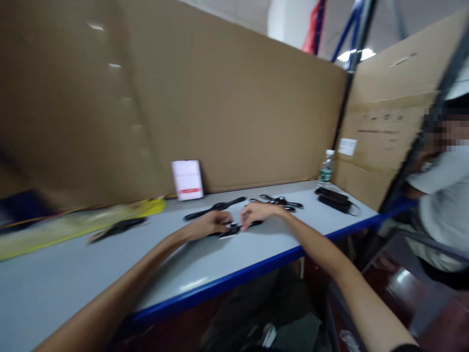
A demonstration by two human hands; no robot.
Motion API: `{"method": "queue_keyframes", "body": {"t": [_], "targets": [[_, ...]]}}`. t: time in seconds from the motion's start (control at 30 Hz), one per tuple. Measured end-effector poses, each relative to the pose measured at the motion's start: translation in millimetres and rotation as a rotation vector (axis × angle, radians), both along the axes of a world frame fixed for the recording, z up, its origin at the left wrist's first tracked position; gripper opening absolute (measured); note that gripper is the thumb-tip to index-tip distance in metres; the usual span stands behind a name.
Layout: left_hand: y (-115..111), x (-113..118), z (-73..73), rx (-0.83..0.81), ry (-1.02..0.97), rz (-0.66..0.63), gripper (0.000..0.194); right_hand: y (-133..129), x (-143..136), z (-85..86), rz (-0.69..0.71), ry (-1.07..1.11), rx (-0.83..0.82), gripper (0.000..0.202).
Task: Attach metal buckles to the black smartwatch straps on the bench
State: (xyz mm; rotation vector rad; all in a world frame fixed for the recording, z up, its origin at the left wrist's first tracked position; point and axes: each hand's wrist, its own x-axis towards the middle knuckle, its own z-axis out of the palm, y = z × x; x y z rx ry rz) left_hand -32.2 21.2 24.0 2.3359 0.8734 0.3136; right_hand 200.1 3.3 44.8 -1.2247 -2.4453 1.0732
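Observation:
My left hand point(208, 225) is closed, fingers bent, on the left side of a small black strap-like item point(234, 228), likely a watch. A white piece point(228, 234) shows at its lower edge. My right hand point(254, 214) pinches the same item from the right, and part of the dark strap sticks out beneath it. Blur and fingers hide its details. Just behind my left hand, a black watch point(220, 206) lies stretched out flat. More black watches point(281, 201) lie in a loose group behind my right hand.
A phone point(187, 180) with a lit screen leans on the cardboard wall point(234, 107). To the right are a water bottle point(327, 168) and a black case point(334, 199). A dark tool point(119, 228) and yellow-edged plastic point(139, 211) lie left. Another person point(445, 205) sits far right.

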Motion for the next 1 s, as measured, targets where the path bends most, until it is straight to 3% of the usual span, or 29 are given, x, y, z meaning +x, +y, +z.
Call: {"method": "queue_keyframes", "body": {"t": [0.17,0.47,0.6,0.7,0.83,1.0], "targets": [[12,4,-7.1,0.087,0.094,0.037,0.053,11,3,-8.3,-0.009,0.039,-0.034,0.022],[3,2,4.8,0.035,0.061,0.013,0.040,7,2,-6.9,-0.012,0.015,-0.013,0.024],[3,2,3.1,0.019,0.120,0.000,0.044,11,3,-10.1,-0.006,0.021,-0.015,0.023],[0,6,-2.0,0.154,0.145,0.075,0.049,13,3,-11.5,-0.005,0.027,-0.031,0.023],[-13,14,-7.0,0.401,0.285,0.187,0.041,11,2,-9.9,0.006,0.041,-0.026,0.024],[-31,19,-2.6,0.613,0.451,0.273,0.046,4,2,-4.0,0.012,0.016,0.001,0.024]]}}
